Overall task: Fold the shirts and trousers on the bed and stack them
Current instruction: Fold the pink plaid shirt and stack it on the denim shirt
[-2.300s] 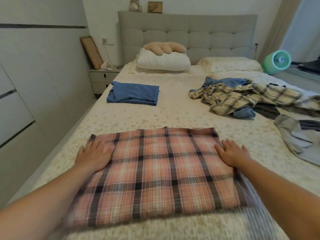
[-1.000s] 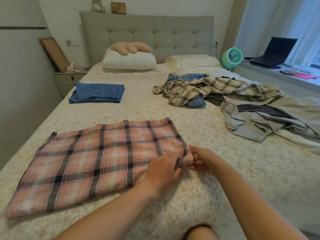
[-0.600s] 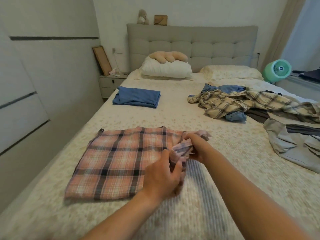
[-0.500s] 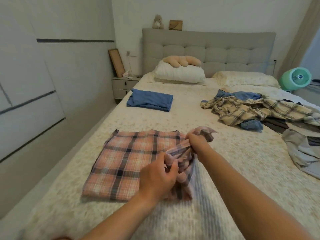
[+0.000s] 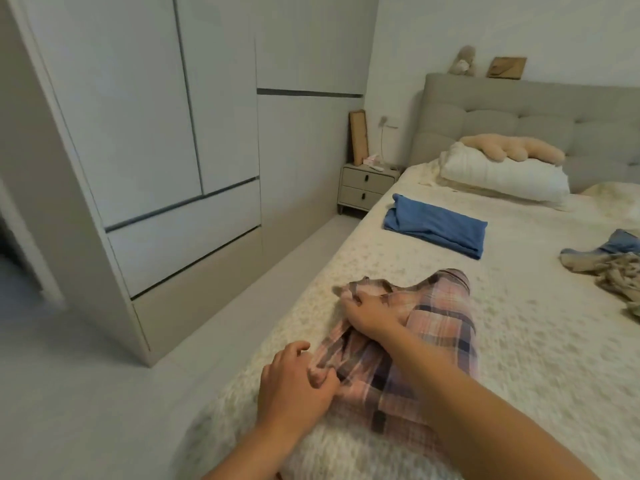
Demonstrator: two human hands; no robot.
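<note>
While both grip the pink plaid garment (image 5: 440, 327), left hand (image 5: 294, 389) near corner, right hand (image 5: 369, 315) far corner, on bed (image 5: 519, 341)

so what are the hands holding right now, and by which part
Both grip the pink plaid garment: left hand at its near edge, right hand on the far corner folded across.

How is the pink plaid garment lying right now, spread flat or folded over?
Folded over, mid-fold. The pink plaid garment is doubled leftward on the bed, its edge gripped by the left hand and right hand.
</note>
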